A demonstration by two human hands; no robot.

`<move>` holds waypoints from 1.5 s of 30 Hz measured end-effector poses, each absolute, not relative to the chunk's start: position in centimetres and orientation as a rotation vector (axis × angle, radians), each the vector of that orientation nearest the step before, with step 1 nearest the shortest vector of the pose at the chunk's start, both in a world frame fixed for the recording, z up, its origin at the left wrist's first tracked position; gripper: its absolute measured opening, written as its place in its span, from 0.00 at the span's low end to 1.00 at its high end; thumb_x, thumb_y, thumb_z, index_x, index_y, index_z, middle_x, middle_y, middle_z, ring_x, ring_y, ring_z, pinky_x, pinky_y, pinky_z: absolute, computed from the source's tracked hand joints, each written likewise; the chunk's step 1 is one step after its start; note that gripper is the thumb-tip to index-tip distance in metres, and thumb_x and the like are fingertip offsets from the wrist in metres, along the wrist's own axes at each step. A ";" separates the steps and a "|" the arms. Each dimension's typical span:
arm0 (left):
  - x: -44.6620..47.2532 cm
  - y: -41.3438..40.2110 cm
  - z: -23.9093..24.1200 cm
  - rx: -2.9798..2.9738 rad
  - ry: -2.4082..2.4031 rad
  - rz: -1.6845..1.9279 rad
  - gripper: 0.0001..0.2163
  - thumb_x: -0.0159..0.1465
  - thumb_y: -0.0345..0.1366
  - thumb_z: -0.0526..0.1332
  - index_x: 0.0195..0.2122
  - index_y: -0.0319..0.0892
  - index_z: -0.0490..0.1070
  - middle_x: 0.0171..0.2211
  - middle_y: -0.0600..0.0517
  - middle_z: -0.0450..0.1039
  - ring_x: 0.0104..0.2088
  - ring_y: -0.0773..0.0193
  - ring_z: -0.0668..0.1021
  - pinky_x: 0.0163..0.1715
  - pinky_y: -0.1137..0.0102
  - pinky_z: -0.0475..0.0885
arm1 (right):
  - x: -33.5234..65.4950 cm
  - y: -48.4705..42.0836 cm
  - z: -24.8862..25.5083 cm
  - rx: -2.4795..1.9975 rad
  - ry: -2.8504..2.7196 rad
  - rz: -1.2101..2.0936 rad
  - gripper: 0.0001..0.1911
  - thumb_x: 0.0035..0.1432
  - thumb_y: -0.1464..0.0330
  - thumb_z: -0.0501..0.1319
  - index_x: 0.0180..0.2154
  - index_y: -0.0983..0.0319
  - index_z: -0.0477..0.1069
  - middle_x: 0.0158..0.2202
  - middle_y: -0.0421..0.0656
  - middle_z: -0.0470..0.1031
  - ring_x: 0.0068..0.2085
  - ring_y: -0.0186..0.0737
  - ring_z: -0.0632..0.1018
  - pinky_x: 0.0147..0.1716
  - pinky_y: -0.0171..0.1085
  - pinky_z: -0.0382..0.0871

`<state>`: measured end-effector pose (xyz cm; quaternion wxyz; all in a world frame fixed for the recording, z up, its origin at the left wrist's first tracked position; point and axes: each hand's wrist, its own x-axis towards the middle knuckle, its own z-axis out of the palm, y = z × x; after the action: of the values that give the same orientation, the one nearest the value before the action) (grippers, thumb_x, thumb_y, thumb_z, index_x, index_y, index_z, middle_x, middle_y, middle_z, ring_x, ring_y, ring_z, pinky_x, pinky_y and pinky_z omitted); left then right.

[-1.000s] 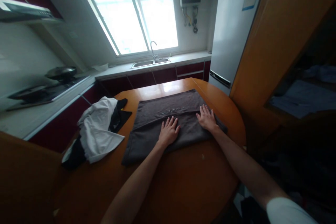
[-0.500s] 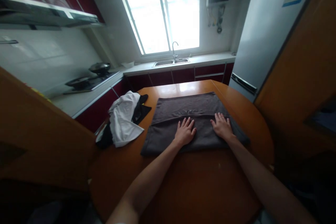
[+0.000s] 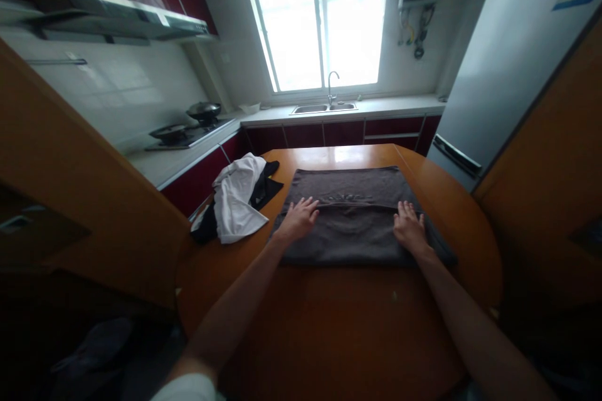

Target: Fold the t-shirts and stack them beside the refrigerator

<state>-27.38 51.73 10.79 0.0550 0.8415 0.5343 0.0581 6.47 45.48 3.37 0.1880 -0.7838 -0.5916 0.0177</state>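
A dark grey folded garment lies flat on the round wooden table. My left hand rests open, palm down, on the garment's left part near its folded edge. My right hand lies open and flat on its right part. Both sets of fingers are spread and point away from me. Neither hand holds anything.
A crumpled white and black pile of clothes sits on the table's left edge. Behind are a counter with a sink, a stove with pans, a fridge at right and a wooden panel at left.
My left hand has slid leftward across the garment toward its left side, and my hands are now wider apart. The camera view has swung to the left.
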 end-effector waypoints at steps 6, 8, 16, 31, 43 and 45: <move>-34.0 51.2 6.0 2.488 1.892 0.058 0.29 0.75 0.50 0.42 0.72 0.42 0.53 0.73 0.43 0.48 0.72 0.48 0.51 0.67 0.44 0.50 | 7.6 45.3 2.6 -2.329 -1.621 0.036 0.32 0.70 0.67 0.37 0.69 0.76 0.54 0.72 0.58 0.52 0.72 0.52 0.53 0.68 0.57 0.43; -34.4 51.1 5.4 2.480 1.880 0.060 0.29 0.75 0.51 0.41 0.72 0.42 0.53 0.73 0.44 0.46 0.73 0.49 0.50 0.67 0.43 0.50 | 7.7 45.4 2.3 -2.371 -1.616 0.047 0.32 0.70 0.67 0.38 0.68 0.77 0.55 0.72 0.58 0.52 0.72 0.53 0.54 0.69 0.57 0.43; -32.0 50.0 6.5 2.752 1.721 0.290 0.29 0.74 0.50 0.45 0.72 0.41 0.54 0.72 0.45 0.49 0.73 0.50 0.50 0.69 0.47 0.48 | 5.5 45.7 4.0 -2.213 -1.588 -0.107 0.31 0.71 0.64 0.39 0.70 0.72 0.52 0.73 0.54 0.50 0.73 0.47 0.50 0.70 0.54 0.39; -28.9 47.4 5.4 2.915 1.075 0.240 0.26 0.73 0.51 0.49 0.71 0.56 0.53 0.73 0.53 0.46 0.73 0.53 0.51 0.69 0.50 0.51 | -4.5 42.5 5.5 -1.773 -2.089 0.156 0.32 0.72 0.57 0.46 0.70 0.68 0.55 0.73 0.52 0.49 0.73 0.48 0.50 0.70 0.54 0.41; -28.8 47.0 5.3 2.883 1.081 0.130 0.27 0.73 0.54 0.49 0.71 0.57 0.54 0.73 0.53 0.49 0.72 0.53 0.53 0.69 0.50 0.50 | -3.2 42.8 5.5 -1.899 -2.026 0.235 0.31 0.71 0.60 0.47 0.69 0.70 0.56 0.72 0.55 0.50 0.73 0.51 0.52 0.69 0.55 0.44; -28.8 47.0 5.2 2.866 1.083 0.127 0.27 0.73 0.53 0.49 0.71 0.56 0.54 0.73 0.53 0.49 0.72 0.54 0.53 0.69 0.51 0.49 | -3.0 43.0 5.7 -1.891 -2.015 0.230 0.31 0.71 0.60 0.47 0.69 0.69 0.56 0.73 0.54 0.50 0.73 0.49 0.52 0.69 0.54 0.44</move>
<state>-28.80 46.98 5.24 0.0374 0.9341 0.3527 0.0414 -3.04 42.98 5.66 0.1835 -0.6704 -0.7143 0.0816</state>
